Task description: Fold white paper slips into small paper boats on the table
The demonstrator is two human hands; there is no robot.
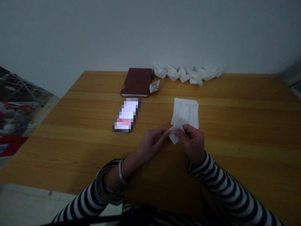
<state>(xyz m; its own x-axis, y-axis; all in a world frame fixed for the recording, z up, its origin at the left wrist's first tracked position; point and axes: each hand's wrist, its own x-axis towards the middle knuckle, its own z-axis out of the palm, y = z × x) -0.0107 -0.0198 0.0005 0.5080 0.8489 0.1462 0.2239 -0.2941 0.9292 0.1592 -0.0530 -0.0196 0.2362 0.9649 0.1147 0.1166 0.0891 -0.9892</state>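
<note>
Between my two hands is a small folded white paper [174, 137], its lower corner pointing toward me. My left hand [152, 142] pinches its left edge with thumb and fingers. On the other side, my right hand [193, 141] grips the paper, thumb on top and fingers curled. Just beyond the hands lies a stack of white paper sheets [185, 111] with faint printed lines; its near edge is partly hidden by the hands and the folded paper.
A brown notebook [138, 81] lies at the back, with a small folded paper boat [154, 86] at its right. Several more folded paper boats [172, 72] line the wall [150, 31]. A phone [127, 114] with a lit screen rests on the wooden table [77, 125] left of the sheets.
</note>
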